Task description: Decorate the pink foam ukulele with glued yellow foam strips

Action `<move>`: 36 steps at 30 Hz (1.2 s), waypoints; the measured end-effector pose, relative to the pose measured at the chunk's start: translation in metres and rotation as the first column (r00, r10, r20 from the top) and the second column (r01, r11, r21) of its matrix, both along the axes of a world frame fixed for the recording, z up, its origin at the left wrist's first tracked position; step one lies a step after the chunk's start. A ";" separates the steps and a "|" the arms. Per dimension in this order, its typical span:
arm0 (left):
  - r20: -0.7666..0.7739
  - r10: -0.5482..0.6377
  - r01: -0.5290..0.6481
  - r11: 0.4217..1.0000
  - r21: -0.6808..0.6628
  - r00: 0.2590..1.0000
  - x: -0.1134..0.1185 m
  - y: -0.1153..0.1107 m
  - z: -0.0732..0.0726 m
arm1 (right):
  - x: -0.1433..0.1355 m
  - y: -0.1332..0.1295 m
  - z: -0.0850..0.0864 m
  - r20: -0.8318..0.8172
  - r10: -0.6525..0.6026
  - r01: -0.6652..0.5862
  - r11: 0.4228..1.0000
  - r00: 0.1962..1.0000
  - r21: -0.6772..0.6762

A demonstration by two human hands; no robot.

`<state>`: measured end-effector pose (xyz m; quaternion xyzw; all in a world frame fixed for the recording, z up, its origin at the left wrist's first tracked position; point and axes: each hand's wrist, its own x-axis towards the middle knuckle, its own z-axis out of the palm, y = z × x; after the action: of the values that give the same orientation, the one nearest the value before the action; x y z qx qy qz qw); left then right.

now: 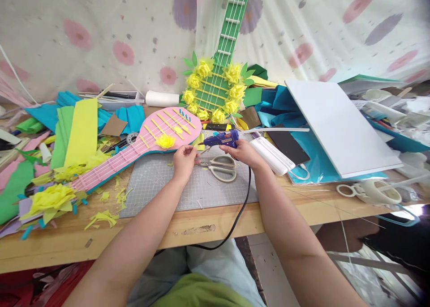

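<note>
My right hand [242, 151] is closed around a blue glue gun [221, 139], with a long clear glue stick [275, 130] poking out of its back. The nozzle points left, toward my left hand [185, 161]. Those left fingers are pinched together near the nozzle tip; whatever they hold is too small to name. Scissors [222, 168] with pale grey handles lie on the grey cutting mat [157, 186] just below the gun. Left of the hands rests a pink paper guitar [149, 139] with yellow strips and a yellow paper flower [165, 141].
A green paper guitar [221, 74] ringed by yellow flowers leans against the curtain. Crepe paper [80, 132] and scraps pile up at left. At right are a white power strip [273, 155], a dark phone [289, 143], a white board [339, 128] and a tape roll [383, 191]. The gun's black cord [240, 213] hangs over the table edge.
</note>
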<state>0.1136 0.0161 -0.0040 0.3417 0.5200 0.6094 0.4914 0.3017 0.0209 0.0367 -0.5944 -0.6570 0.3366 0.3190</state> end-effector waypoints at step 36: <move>-0.008 -0.077 0.078 0.996 0.049 0.997 0.001 -0.001 0.000 | 0.009 0.042 -0.035 0.321 -0.349 0.330 0.937 0.881 0.112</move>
<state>0.1144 0.0147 -0.0039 0.3754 0.4926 0.6015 0.5046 0.3105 0.0633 0.0013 -0.7400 -0.5961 0.1514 0.2723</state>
